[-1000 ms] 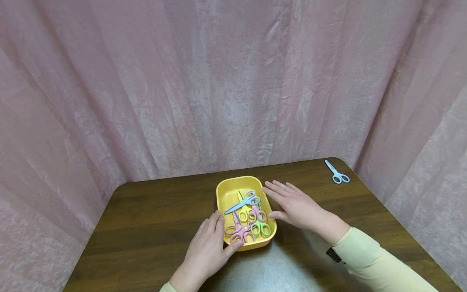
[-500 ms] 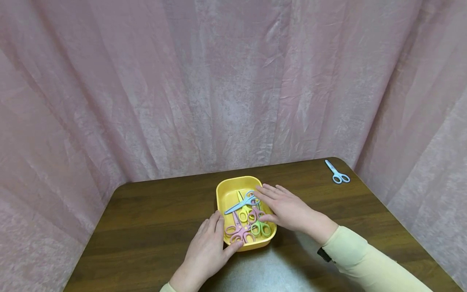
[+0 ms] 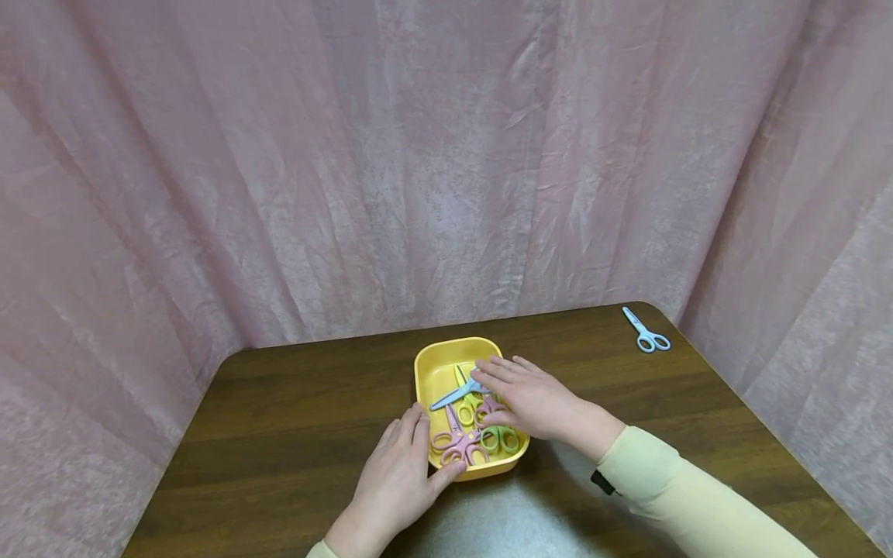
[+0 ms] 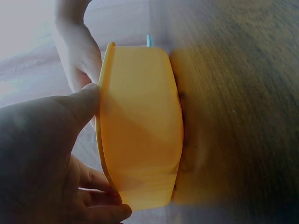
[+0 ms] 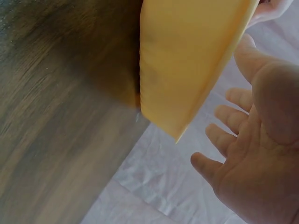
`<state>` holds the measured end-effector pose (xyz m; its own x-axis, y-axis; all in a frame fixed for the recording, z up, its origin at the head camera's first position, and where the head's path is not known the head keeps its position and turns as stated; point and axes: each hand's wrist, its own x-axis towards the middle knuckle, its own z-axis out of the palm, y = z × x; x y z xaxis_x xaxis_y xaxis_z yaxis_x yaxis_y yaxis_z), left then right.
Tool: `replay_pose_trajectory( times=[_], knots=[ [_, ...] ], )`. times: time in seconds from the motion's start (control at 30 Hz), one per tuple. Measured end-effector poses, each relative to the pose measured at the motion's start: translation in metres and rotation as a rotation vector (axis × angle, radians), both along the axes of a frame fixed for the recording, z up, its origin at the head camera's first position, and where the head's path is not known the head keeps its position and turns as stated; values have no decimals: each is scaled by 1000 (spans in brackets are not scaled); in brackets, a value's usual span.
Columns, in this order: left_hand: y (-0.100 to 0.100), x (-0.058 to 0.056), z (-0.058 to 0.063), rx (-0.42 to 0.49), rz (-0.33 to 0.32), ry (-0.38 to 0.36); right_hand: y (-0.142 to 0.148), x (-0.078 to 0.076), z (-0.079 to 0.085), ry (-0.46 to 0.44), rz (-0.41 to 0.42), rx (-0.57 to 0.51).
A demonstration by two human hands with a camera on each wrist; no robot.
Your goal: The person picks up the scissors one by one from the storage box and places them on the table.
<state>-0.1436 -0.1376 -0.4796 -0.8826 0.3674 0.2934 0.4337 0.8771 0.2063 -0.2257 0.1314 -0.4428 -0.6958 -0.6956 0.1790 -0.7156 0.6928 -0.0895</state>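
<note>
So the head view is the only one showing what's sitting in the yellow tray (image 3: 434,377), which is resting on the brown surface (image 3: 300,426). Blue scissors (image 3: 453,397) are lying across yellow scissors (image 3: 471,400), pink scissors (image 3: 460,440) are sitting splayed near the closest end, and a second pink pair (image 3: 488,407) and green scissors (image 3: 498,439) are bunching up along the right side. Another blue pair (image 3: 645,334) is lying well apart, by the far right corner of the surface.

The wrist views are showing the tray's outer walls instead. The left one is making it clear that the left hand (image 3: 394,480) is touching the rim, thumb and fingers spreading around the near left corner. The right one is showing the right hand's (image 3: 537,399) palm, fingers loosely apart and gripping nothing visible.

From above, that right hand is hovering over the tray and covering the upper blue handles plus bits of the second pink pair, so I can't tell if any fingertip is touching them. A small blue tip (image 4: 149,40) is poking out past the tray in the left wrist view, mostly hidden. Both wrist views are cutting off part of the hands.
</note>
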Motion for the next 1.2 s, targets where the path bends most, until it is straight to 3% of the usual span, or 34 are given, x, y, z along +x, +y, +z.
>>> replay_pose_trajectory(
  times=[0.53,1.2],
  knots=[
    [-1,0,-1,-2,10,-18,-15,-13,-9,-16,27,41],
    [0,0,0,-10,4,10,-31,-28,-15,-73,-37,130]
  ],
)
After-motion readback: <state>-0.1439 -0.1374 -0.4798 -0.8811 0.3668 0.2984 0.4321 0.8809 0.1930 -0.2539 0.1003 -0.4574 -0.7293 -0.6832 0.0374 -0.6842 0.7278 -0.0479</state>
